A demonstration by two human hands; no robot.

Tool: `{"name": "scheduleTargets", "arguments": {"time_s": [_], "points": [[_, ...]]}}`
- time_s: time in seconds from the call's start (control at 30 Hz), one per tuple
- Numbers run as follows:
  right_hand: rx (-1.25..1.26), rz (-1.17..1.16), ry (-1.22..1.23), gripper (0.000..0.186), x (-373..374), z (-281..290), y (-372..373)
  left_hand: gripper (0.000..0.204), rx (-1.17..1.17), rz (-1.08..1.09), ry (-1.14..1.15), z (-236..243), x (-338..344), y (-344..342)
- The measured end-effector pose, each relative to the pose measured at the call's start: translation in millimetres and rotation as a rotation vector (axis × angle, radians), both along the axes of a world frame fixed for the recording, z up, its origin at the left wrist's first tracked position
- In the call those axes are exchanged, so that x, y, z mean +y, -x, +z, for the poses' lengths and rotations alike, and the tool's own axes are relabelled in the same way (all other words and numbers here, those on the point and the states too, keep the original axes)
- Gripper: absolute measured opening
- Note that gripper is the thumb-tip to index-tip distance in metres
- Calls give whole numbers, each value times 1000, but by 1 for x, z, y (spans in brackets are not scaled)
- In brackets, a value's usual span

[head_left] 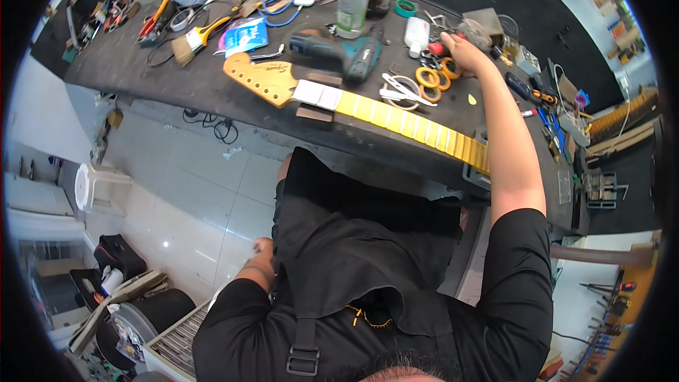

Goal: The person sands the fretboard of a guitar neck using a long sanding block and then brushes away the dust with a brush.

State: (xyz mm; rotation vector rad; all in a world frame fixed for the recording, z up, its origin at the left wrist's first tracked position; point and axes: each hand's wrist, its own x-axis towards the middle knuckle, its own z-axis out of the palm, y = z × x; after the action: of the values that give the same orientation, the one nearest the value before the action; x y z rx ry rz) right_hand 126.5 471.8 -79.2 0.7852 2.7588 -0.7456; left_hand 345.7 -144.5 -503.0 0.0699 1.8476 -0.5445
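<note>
A guitar neck [403, 122] lies along the front of the bench, its headstock to the left and yellow tape over much of the fretboard. White tape covers its headstock end, where it rests on a dark block [314, 113]. My right hand [465, 55] reaches over the neck to the clutter behind, fingers curled at a small red object [437, 49]; what lies under them is hidden. Rolls of yellow tape [428, 78] sit just in front of that hand. My left hand [263, 253] hangs low beside my lap, away from the bench, its fingers unclear.
Behind the neck lie a teal cordless drill [362, 55], a clear bottle [352, 8], a white bottle [416, 34] and a paintbrush [196, 42]. White tweezers [407, 92] rest near the tape. Pens and tools crowd the right side. A white stool [99, 187] stands on the floor.
</note>
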Motion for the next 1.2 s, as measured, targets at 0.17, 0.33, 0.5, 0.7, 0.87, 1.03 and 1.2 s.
{"name": "scheduleTargets", "arguments": {"time_s": [0.17,0.33,0.5,0.7,0.87,1.03,1.2], "points": [[-126,-46,-22,69,8,6,26,35,259,307,-368,-8,20,44],[-39,-120,21,45,25,2,24,37,791,569,-953,24,23,122],[536,-356,464,30,51,11,-30,43,856,873,-1470,89,85,123],[438,24,159,51,-82,97,-157,51,1050,678,-1313,112,115,99],[304,328,224,37,-184,118,-192,53,969,658,-1268,120,112,104],[432,660,-270,35,-212,94,-156,53,975,623,-1314,106,121,110],[339,512,-414,37,-201,123,-126,53,978,693,-1278,108,118,109]]}}
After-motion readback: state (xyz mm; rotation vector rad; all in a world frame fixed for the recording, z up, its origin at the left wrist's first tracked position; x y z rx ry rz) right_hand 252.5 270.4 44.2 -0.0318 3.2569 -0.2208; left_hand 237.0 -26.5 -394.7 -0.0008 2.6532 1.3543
